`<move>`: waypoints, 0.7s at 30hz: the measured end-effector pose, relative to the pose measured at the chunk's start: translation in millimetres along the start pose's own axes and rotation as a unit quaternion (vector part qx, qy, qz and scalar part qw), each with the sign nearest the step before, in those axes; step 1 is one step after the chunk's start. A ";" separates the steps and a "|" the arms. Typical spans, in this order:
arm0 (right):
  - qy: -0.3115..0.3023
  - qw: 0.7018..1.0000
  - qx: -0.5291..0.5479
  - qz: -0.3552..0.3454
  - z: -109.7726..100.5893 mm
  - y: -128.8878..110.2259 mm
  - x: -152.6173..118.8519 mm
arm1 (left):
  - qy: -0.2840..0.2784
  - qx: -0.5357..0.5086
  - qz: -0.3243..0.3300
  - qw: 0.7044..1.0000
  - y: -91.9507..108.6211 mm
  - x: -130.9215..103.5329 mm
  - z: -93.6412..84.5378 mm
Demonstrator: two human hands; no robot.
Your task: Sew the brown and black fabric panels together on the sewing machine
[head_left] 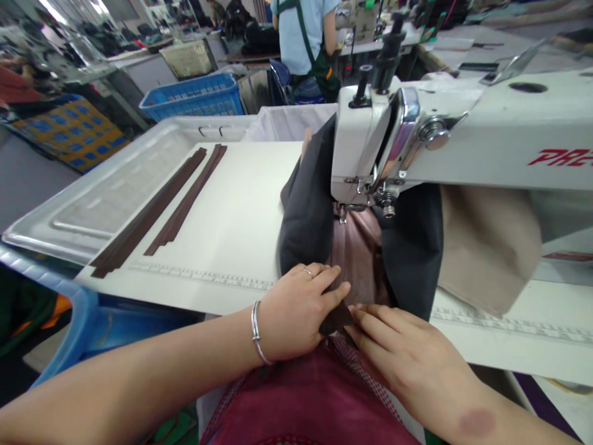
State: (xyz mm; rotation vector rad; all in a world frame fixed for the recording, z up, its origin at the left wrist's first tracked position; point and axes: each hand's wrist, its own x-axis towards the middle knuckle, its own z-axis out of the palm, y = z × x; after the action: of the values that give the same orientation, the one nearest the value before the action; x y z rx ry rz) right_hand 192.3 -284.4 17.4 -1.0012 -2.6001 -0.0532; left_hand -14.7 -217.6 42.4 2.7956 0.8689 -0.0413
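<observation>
My left hand, with a ring and a bangle, is closed on a dark brown strip at the table's front edge. My right hand has its fingers together, gripping the near part of that strip; its thumb is hidden. Beyond my hands, a shiny brown fabric runs up beneath the presser foot of a white sewing machine. Dark grey material curls up on both sides of it. A beige piece hangs over to the right.
Several brown strips lie in two bundles on the white table, left of the machine. A printed ruler crosses the table. Behind are a clear plastic tray, a blue basket and a seated person.
</observation>
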 end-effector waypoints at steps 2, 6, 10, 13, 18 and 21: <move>0.002 1.000 0.001 0.002 0.5 3.3 2.5 | 0.006 0.006 0.002 1.000 -3.9 3.6 -0.3; 0.004 1.000 0.005 0.015 2.5 9.7 5.8 | 0.015 0.019 0.003 1.000 -11.5 11.1 -1.3; -0.005 1.000 -0.006 0.019 5.5 15.9 6.5 | 0.025 0.031 0.006 0.999 -18.5 19.1 -1.2; -0.006 1.000 -0.015 0.022 8.5 21.0 7.2 | 0.036 0.041 0.008 0.998 -24.0 25.6 0.2; -0.007 0.999 -0.039 0.025 14.7 28.8 10.7 | 0.058 0.058 0.012 0.997 -32.9 35.1 3.9; -0.007 0.998 -0.047 0.028 17.2 32.5 10.4 | 0.071 0.069 0.014 0.995 -35.8 34.0 7.3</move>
State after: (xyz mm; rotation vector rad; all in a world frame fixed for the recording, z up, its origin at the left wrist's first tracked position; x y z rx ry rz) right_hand 201.1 -250.7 1.9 -1.1110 -2.6013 -0.1558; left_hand -6.5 -171.4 25.3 2.9695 0.8901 0.1080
